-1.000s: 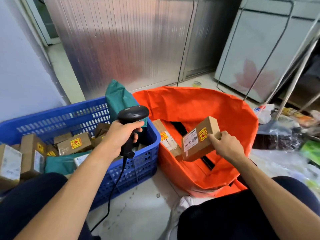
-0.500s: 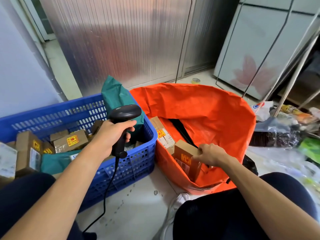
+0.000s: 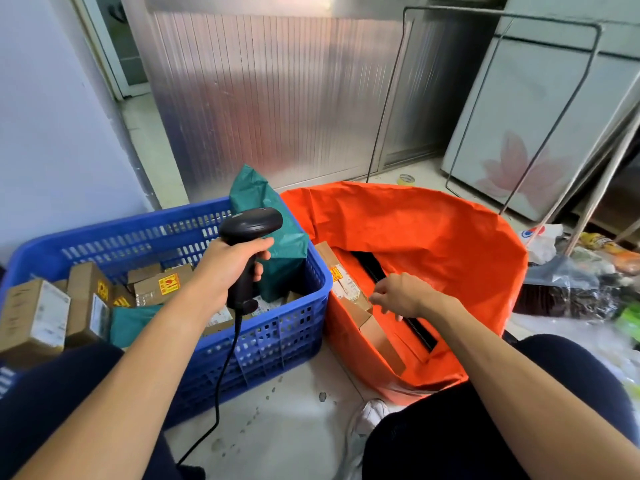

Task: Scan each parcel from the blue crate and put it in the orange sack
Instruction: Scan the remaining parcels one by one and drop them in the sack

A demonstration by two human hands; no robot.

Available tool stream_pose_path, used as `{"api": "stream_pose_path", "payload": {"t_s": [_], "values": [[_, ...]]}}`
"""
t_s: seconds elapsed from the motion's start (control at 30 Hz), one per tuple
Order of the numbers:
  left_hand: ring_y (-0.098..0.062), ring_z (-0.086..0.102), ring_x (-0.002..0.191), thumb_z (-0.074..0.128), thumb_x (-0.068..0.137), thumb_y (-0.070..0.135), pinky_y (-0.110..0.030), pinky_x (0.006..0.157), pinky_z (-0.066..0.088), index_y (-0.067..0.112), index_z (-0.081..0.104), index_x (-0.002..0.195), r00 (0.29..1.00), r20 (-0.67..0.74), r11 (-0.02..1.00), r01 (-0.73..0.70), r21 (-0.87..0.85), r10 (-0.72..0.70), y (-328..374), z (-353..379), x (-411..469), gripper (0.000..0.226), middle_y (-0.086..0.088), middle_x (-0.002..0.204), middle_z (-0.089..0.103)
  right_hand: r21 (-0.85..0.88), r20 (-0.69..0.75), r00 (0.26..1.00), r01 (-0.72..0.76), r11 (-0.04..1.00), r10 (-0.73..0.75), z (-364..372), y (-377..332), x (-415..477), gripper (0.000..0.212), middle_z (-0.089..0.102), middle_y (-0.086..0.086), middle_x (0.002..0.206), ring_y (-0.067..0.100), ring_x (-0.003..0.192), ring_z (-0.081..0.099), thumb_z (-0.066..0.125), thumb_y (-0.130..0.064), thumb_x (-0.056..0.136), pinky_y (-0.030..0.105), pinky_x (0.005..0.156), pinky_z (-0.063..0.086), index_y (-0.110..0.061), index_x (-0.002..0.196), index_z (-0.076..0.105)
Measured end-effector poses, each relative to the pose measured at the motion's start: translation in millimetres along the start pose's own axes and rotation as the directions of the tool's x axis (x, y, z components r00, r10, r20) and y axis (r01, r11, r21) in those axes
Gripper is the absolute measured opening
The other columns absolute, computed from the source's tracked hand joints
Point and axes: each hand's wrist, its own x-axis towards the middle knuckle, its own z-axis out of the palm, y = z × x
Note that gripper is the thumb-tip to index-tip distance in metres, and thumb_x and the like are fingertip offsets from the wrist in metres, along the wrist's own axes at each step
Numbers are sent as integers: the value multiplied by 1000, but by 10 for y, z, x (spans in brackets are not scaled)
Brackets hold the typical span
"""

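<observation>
View: head camera, looking forward and down over both forearms to the floor (image 3: 294,427).
Blue crate (image 3: 277,341): stands on the floor at the left; its right wall is just beside the orange sack (image 3: 433,237), and whether they touch cannot be told.
Crate contents: brown cardboard parcels (image 3: 159,285), several with yellow labels, heaped toward the crate's left end. A green mailer (image 3: 273,237) stands upright in the far right corner.
Left hand (image 3: 228,268): above the crate's right half, fingers curled round the handle of a black scanner (image 3: 252,223), whose head reaches to the right.
Cable (image 3: 221,393): hangs from the base of the handle, down across the crate's near wall to the floor.
Orange sack: open-mouthed, on the floor to the right of the crate.
Sack contents: cardboard boxes lie against the sack's left wall. A labelled box (image 3: 341,278) with a yellow sticker is at the far end, and a plain box (image 3: 377,337) lies nearer the person.
Right hand (image 3: 401,294): over the mouth of the sack, fingers loosely spread and holding nothing. The fingertips are just beside the labelled box; contact cannot be told.
Black strip (image 3: 415,327): runs along the sack's inside, passing under the right hand.
Background: ribbed metal panel (image 3: 277,98) and white cabinet (image 3: 519,150) with a pink flower. Plastic bags (image 3: 571,282) lie along the floor's right edge.
Foreground: dark trouser knees at both lower corners, with a white shoe (image 3: 367,417) between them.
</observation>
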Motion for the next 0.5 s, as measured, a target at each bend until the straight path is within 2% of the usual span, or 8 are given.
{"api": "stream_pose_path", "payload": {"t_s": [0.07, 0.17, 0.3, 0.4, 0.5], "values": [[-17, 54, 52, 79, 90, 16, -30, 51, 48, 4, 72, 94, 1000, -21, 1000, 8, -12, -9, 29, -72, -34, 14, -6, 74, 70, 45, -80, 995, 55, 997, -51, -85, -218, 40, 26, 78, -1, 86, 16, 72, 74, 50, -37, 98, 36, 84, 58, -23, 87, 70], [-17, 55, 52, 80, 90, 16, -30, 52, 49, 3, 73, 97, 998, -57, 1000, 3, -20, -4, 61, -223, -90, 16, -6, 75, 70, 114, -143, 981, 145, 983, -128, -213, -548, 97, 27, 77, -6, 82, 12, 64, 73, 51, -38, 98, 33, 80, 57, -30, 75, 63], [-16, 55, 50, 79, 90, 15, -29, 51, 49, 5, 73, 98, 993, -112, 999, -26, -41, 21, 114, -458, -164, 14, -6, 74, 71, 82, -232, 951, 227, 971, -202, -327, -965, 158, 28, 77, -4, 80, 22, 80, 71, 53, -36, 95, 37, 81, 55, -30, 68, 59], [-17, 56, 51, 80, 89, 16, -31, 55, 50, 7, 73, 96, 985, -170, 998, -25, -59, 14, 152, -692, -234, 13, -5, 73, 72, 75, -241, 939, 272, 960, -247, -340, -1306, 238, 26, 75, -8, 72, 18, 75, 70, 53, -35, 94, 35, 75, 53, -23, 75, 66], [-15, 56, 51, 79, 89, 15, -30, 55, 50, 9, 73, 95, 976, -217, 997, -36, -71, 20, 178, -920, -313, 10, -2, 70, 72, 73, -233, 925, 326, 943, -302, -316, -1591, 344, 27, 76, -6, 73, 14, 67, 69, 52, -38, 95, 36, 81, 56, -23, 79, 67]]}}
